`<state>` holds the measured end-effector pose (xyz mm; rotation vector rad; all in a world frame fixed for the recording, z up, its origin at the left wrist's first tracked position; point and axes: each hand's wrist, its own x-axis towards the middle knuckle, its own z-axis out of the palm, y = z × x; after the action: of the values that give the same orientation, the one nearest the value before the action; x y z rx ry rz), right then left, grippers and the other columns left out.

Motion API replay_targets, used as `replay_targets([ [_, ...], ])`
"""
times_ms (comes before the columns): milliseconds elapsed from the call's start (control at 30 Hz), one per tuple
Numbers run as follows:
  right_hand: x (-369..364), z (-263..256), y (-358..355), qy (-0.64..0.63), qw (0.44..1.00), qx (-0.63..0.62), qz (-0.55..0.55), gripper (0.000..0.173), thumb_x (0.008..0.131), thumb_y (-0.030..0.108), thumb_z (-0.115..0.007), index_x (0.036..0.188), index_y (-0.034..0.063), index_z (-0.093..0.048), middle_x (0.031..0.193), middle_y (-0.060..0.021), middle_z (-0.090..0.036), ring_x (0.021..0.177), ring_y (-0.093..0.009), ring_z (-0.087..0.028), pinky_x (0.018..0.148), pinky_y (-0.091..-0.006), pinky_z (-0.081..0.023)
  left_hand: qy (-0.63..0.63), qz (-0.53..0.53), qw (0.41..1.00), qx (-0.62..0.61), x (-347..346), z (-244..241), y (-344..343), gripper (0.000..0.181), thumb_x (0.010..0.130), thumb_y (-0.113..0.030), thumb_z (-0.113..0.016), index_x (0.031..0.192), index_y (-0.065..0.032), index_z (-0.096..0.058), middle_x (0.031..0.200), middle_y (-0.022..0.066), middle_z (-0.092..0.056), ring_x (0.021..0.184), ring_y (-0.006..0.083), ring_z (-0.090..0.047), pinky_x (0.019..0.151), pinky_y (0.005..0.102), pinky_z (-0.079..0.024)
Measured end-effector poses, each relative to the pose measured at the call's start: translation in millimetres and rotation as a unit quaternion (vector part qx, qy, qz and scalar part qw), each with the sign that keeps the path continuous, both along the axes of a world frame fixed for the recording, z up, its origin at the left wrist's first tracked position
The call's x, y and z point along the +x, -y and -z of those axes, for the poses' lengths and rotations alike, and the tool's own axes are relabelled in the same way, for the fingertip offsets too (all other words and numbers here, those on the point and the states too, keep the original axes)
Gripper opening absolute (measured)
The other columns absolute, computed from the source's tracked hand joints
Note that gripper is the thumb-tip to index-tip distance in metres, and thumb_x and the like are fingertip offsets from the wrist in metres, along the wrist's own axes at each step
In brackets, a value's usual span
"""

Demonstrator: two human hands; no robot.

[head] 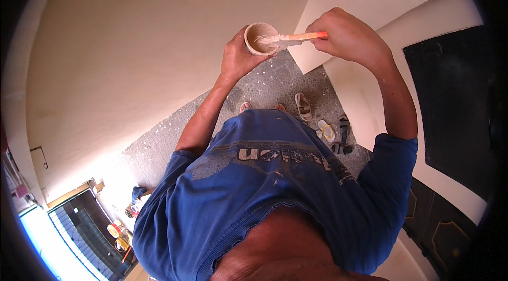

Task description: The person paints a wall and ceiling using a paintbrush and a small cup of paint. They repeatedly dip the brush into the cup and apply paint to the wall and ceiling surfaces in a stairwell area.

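My left hand (237, 55) is wrapped around a paint-crusted cup (249, 48), its mouth tipped towards me. Pale residue coats the cup's rim and inside. Between the fingers of my right hand (349, 37) is the handle end of a paintbrush (295, 38), held roughly level. The handle is wood-coloured with an orange-red end, and pale paint is caked along it. Its splayed bristles lie at the cup's mouth, over or just inside the rim. How much paint the cup holds, I cannot tell.
A broad beige wall (131, 31) rises ahead and to the left. At the right, a pale wall (357, 94) surrounds a dark panel (452, 106). Sandals (303, 106) and slippers (326, 130) lie on the paint-speckled floor (258, 80). Containers (116, 230) stand at lower left.
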<state>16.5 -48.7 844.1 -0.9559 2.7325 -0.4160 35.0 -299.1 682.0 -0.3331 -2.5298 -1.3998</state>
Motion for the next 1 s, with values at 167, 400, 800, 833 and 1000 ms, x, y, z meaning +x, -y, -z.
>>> replay_targets([
  [167, -3.6, 8.6, -15.4, 0.005, 0.991, -0.127, 0.037, 0.018, 0.084, 0.009, -0.066, 0.097, -0.0005, -0.073, 0.075, -0.0190, -0.067, 0.065, -0.028, -0.064, 0.066, -0.0372, -0.051, 0.001, -0.012, 0.999, 0.047, -0.7, 4.3, 2.8, 0.077, 0.062, -0.029, -0.095, 0.124, 0.0000, -0.061, 0.113, 0.0157, -0.071, 0.106, 0.0263, -0.070, 0.091, 0.0384, -0.057],
  [400, -17.5, 60.3, -35.1, 0.192, 0.871, -0.427, 0.147, 0.022, 0.096, 0.011, -0.061, 0.111, -0.0028, -0.071, 0.076, -0.0023, -0.068, 0.056, -0.004, -0.050, 0.051, -0.0220, -0.040, 0.039, -0.068, 0.995, 0.070, -15.1, -42.5, 3.4, 0.071, 0.065, -0.021, -0.092, 0.124, 0.0026, -0.060, 0.114, 0.0154, -0.071, 0.107, 0.0240, -0.069, 0.092, 0.0373, -0.056],
  [800, -64.0, 10.6, 0.3, 0.125, 0.665, -0.723, 0.142, 0.026, 0.101, 0.018, -0.057, 0.113, -0.0029, -0.067, 0.080, -0.0027, -0.064, 0.049, 0.001, -0.034, 0.044, -0.0170, -0.025, -0.030, -0.077, 0.995, 0.056, -46.9, -112.1, -9.6, 0.069, 0.065, -0.022, -0.093, 0.121, 0.0032, -0.061, 0.111, 0.0149, -0.072, 0.103, 0.0233, -0.070, 0.090, 0.0367, -0.057],
  [833, -71.6, 3.3, -0.7, 0.110, 0.659, -0.730, 0.145, 0.026, 0.101, 0.019, -0.057, 0.112, -0.0025, -0.068, 0.081, -0.0024, -0.063, 0.049, 0.001, -0.034, 0.045, -0.0173, -0.025, -0.030, -0.078, 0.995, 0.052, -46.7, -113.8, -11.9, 0.069, 0.065, -0.022, -0.093, 0.121, 0.0033, -0.061, 0.111, 0.0149, -0.072, 0.103, 0.0235, -0.070, 0.090, 0.0368, -0.057],
  [1000, -108.4, -34.5, -3.0, 0.054, 0.646, -0.750, 0.131, 0.025, 0.100, 0.021, -0.059, 0.104, -0.0017, -0.069, 0.078, 0.0001, -0.062, 0.051, 0.001, -0.034, 0.045, -0.0185, -0.025, -0.032, -0.083, 0.996, 0.025, -43.7, -109.0, -13.0, 0.070, 0.065, -0.022, -0.093, 0.121, 0.0035, -0.061, 0.111, 0.0151, -0.072, 0.104, 0.0245, -0.070, 0.090, 0.0373, -0.056],
])
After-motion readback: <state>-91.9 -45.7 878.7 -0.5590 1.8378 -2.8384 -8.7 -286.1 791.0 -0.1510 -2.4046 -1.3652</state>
